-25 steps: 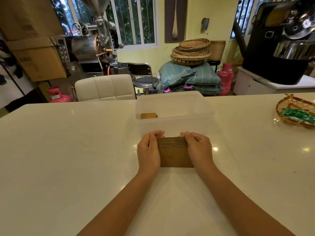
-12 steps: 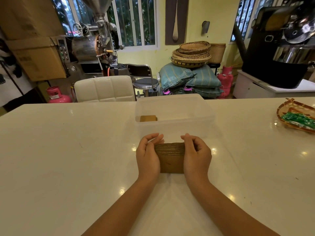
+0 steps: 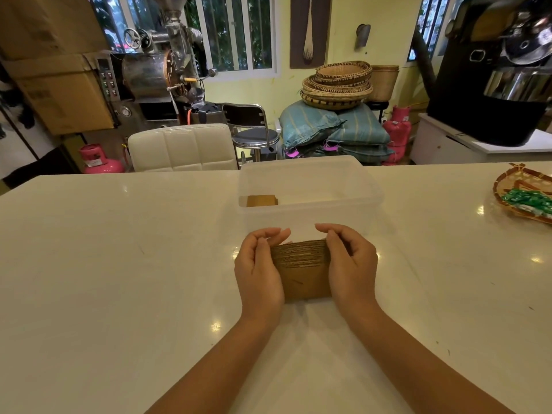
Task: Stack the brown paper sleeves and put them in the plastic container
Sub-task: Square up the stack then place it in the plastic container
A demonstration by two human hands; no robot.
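Note:
A stack of brown paper sleeves (image 3: pixel 302 270) stands on the white table (image 3: pixel 119 264), just in front of the clear plastic container (image 3: pixel 370 192). My left hand (image 3: pixel 258 270) presses on the stack's left side and my right hand (image 3: pixel 349 264) on its right side, fingers curled over the top edge. Inside the container, at its left, lies another brown sleeve stack (image 3: pixel 261 201).
A woven tray (image 3: pixel 507 186) with green packets (image 3: pixel 528 201) sits at the table's right edge. Behind the table stand a white padded chair (image 3: pixel 182 147), a metal stool (image 3: pixel 254 135), a roasting machine (image 3: pixel 149 73) and stacked baskets (image 3: pixel 337 82) on sacks.
My hands have squeezed closer together on the stack, and the sleeves have tipped up so their top edges show more. The view has shifted slightly.

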